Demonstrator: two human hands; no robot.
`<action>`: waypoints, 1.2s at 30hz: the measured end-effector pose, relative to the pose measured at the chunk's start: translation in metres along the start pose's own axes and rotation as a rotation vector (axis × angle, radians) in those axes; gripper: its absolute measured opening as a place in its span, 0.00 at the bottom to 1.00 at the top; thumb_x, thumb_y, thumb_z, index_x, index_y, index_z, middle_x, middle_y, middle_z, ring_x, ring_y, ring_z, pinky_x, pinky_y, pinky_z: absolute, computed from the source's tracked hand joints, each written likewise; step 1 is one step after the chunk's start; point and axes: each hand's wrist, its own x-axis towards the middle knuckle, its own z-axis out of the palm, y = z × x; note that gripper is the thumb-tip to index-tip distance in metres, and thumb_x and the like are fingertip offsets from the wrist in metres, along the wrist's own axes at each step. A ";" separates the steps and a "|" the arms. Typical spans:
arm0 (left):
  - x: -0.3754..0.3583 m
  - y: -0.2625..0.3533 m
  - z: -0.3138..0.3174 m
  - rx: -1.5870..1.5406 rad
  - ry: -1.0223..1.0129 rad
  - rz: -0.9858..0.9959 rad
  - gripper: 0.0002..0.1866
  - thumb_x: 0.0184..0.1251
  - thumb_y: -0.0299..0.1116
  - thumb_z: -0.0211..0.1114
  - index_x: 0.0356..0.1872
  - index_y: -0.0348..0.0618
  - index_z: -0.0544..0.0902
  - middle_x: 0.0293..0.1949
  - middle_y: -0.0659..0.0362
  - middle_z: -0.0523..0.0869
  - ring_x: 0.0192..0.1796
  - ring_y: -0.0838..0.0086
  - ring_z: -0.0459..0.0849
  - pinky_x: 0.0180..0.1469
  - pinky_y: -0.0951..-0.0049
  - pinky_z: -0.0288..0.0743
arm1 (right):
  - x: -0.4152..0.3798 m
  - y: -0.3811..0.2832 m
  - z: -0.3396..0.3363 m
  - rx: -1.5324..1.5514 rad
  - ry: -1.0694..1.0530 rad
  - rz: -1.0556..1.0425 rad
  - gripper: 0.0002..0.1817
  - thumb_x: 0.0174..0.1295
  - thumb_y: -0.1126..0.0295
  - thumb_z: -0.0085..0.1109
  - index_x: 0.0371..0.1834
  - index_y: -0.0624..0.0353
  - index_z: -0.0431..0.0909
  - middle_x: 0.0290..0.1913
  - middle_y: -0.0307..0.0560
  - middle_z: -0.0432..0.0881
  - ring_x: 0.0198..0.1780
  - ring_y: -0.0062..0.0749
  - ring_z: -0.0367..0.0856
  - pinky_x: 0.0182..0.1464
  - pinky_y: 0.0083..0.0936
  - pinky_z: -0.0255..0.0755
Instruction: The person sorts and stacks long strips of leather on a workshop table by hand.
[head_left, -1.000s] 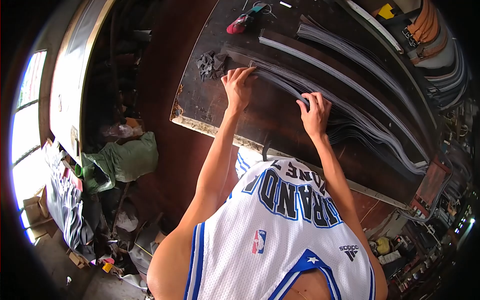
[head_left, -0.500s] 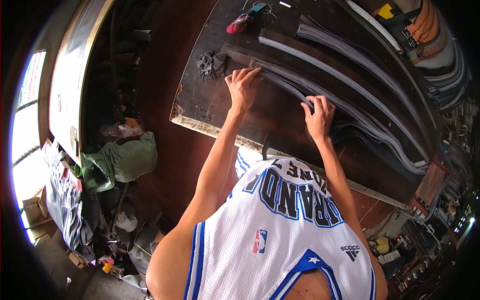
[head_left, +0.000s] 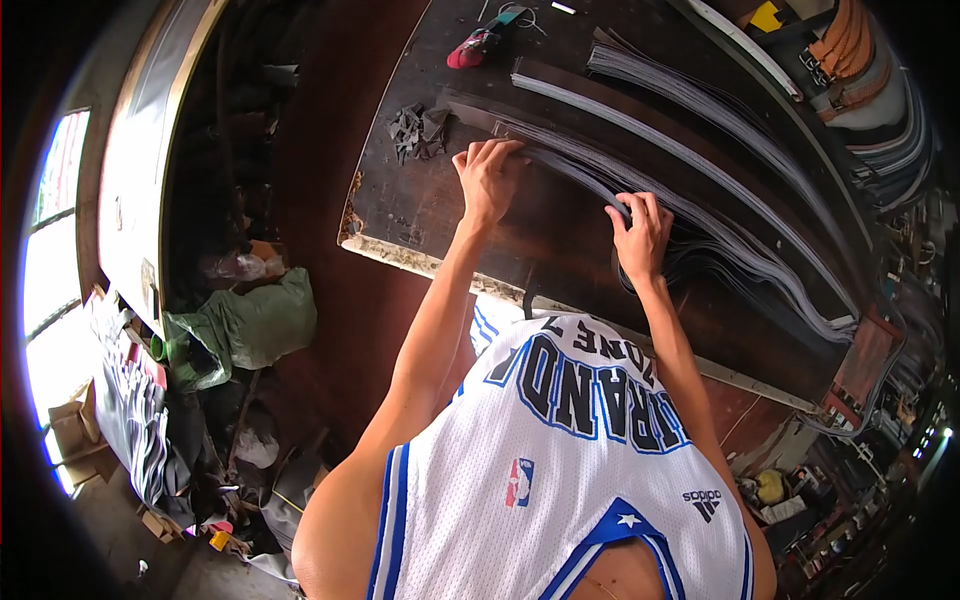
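Long dark strips with grey edges, which look like belt strips (head_left: 690,222), lie in a bundle across the dark table. My left hand (head_left: 484,182) is at the bundle's left end, with its fingers bent together over a strip end; the fingertips are partly hidden. Farther right, my right hand (head_left: 642,232) is closed round a strip, thumb and fingers on either side of it. Between the two hands this strip runs slightly apart from the bundle. Beneath and right of my right hand, more loose strips (head_left: 740,272) curve toward the table's right end.
Two more strip stacks (head_left: 620,117) lie farther back. Dark scraps (head_left: 417,132) sit left of the bundle, with a red and teal object (head_left: 480,45) behind. Brown belts (head_left: 845,45) hang at upper right. A green sack (head_left: 255,320) stands left of the table (head_left: 400,215).
Both hands keep nearly the same place and grip on the strips. The view has shifted very slightly.
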 end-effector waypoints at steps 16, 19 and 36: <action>-0.003 -0.005 -0.014 -0.019 -0.112 0.096 0.13 0.61 0.34 0.71 0.47 0.53 0.85 0.44 0.67 0.87 0.47 0.69 0.80 0.56 0.63 0.62 | 0.000 0.003 0.005 0.000 0.003 -0.001 0.18 0.57 0.67 0.73 0.50 0.50 0.80 0.44 0.38 0.77 0.48 0.36 0.78 0.54 0.38 0.66; -0.009 -0.009 -0.027 0.007 -0.098 0.081 0.11 0.63 0.33 0.69 0.47 0.53 0.85 0.44 0.67 0.87 0.48 0.68 0.80 0.56 0.63 0.61 | 0.004 -0.005 0.006 -0.019 0.028 -0.056 0.21 0.57 0.67 0.73 0.55 0.48 0.81 0.47 0.39 0.75 0.49 0.38 0.76 0.54 0.40 0.66; 0.010 -0.016 -0.013 0.025 -0.080 0.024 0.16 0.62 0.34 0.72 0.52 0.53 0.85 0.46 0.67 0.88 0.49 0.70 0.81 0.58 0.65 0.62 | 0.015 -0.009 0.018 0.117 -0.025 -0.056 0.19 0.60 0.73 0.69 0.54 0.53 0.78 0.44 0.44 0.81 0.48 0.41 0.81 0.54 0.37 0.70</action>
